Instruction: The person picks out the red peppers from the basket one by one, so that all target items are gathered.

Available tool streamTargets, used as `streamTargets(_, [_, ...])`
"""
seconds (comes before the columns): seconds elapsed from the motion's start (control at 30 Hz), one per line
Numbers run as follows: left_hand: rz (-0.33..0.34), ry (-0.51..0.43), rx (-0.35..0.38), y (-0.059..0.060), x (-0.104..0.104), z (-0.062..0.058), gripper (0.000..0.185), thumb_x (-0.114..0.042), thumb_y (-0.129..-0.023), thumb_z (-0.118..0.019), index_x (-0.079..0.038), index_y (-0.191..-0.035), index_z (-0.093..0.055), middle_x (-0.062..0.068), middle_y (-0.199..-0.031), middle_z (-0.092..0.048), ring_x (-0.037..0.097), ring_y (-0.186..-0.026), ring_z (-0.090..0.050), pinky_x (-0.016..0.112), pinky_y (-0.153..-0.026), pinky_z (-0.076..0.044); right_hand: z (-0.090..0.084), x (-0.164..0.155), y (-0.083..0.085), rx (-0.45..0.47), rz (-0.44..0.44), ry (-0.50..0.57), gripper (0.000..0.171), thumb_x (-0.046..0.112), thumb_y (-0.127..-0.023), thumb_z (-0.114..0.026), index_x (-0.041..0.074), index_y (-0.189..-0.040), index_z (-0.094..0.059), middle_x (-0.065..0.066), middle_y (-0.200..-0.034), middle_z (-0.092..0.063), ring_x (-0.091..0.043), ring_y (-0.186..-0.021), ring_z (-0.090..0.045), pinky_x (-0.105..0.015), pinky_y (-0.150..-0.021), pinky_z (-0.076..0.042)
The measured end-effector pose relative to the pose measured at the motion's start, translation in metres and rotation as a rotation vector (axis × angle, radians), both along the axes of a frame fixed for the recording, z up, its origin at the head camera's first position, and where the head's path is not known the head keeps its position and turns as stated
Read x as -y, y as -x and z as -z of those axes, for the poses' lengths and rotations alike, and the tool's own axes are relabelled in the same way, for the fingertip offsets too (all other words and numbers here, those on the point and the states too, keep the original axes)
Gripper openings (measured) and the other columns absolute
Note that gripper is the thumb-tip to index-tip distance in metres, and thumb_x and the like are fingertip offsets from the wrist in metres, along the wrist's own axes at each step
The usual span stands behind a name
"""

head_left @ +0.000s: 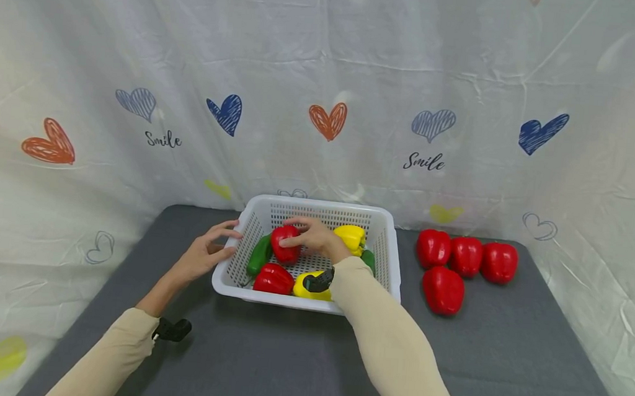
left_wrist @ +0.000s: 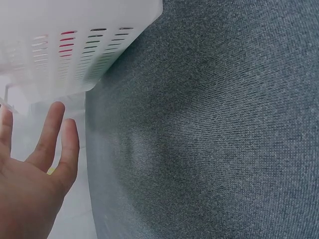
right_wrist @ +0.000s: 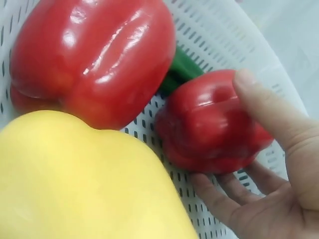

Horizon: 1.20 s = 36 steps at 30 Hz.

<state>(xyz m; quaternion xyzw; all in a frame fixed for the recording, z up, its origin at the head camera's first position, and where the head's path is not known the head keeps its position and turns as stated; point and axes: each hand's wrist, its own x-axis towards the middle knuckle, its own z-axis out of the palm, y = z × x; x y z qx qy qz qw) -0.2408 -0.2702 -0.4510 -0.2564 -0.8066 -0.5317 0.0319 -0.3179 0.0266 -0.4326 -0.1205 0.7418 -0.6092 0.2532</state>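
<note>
A white perforated basket (head_left: pixel 317 206) stands on the grey table and holds several bell peppers. My right hand (head_left: pixel 310 237) reaches into it and grips a red pepper (head_left: pixel 283 249), thumb on one side and fingers on the other (right_wrist: pixel 214 124). Beside that pepper lie another red pepper (right_wrist: pixel 89 59), a yellow one (right_wrist: pixel 84 184) and a green one (right_wrist: pixel 182 74). My left hand (head_left: pixel 206 254) is open next to the basket's left wall (left_wrist: pixel 75 45), fingers (left_wrist: pixel 50 134) straight and holding nothing; I cannot tell whether it touches the basket.
Several red peppers (head_left: pixel 443 289) lie on the grey cloth (head_left: pixel 507 350) to the right of the basket. A second yellow pepper (head_left: pixel 350 238) sits at the basket's back. A white curtain with hearts (head_left: pixel 329 121) closes off the back and sides.
</note>
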Motion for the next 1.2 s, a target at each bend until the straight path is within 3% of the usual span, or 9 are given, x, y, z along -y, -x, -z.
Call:
streamTargets(0.2, [0.0,0.0,-0.002,0.0,0.001,0.0,0.032,0.007,-0.099,-0.061,0.01,-0.13,-0.058,0.025,-0.157,-0.031,0.049,-0.102,-0.065,0.026,-0.082,-0.054,0.0,0.001,0.0,0.009,0.048,0.022,0.048,0.009,-0.086,-0.083,0.012,-0.131,-0.068,-0.017,-0.135,-0.051,-0.036,-0.123,-0.049,-0.053,-0.093,-0.051])
streamTargets(0.77, [0.001,-0.019,0.007,0.0,-0.001,0.001,0.032,0.007,-0.099,-0.061,0.009,-0.131,-0.058,0.025,-0.157,-0.03,0.05,-0.099,-0.066,0.029,-0.078,-0.056,-0.018,-0.016,0.005,-0.058,0.048,0.081,0.05,0.013,-0.087,-0.083,0.012,-0.133,-0.065,-0.015,-0.133,-0.055,-0.034,-0.121,-0.052,-0.049,-0.089,-0.054])
streamTargets(1.07, [-0.015,-0.019,0.02,0.0,0.0,0.002,0.032,0.005,-0.099,-0.061,0.007,-0.131,-0.059,0.023,-0.158,-0.031,0.046,-0.1,-0.067,0.028,-0.08,-0.055,-0.033,-0.038,0.01,-0.122,0.059,0.09,0.055,0.014,-0.087,-0.082,0.01,-0.137,-0.061,-0.018,-0.136,-0.053,-0.037,-0.122,-0.052,-0.06,-0.095,-0.047])
streamTargets(1.2, [-0.027,-0.013,0.03,0.0,0.0,0.001,0.032,0.003,-0.1,-0.062,0.005,-0.131,-0.059,0.021,-0.158,-0.031,0.042,-0.1,-0.068,0.029,-0.08,-0.055,-0.043,-0.049,0.01,-0.17,0.052,0.073,0.053,0.015,-0.088,-0.081,0.009,-0.137,-0.061,-0.017,-0.136,-0.054,-0.037,-0.122,-0.053,-0.059,-0.092,-0.049])
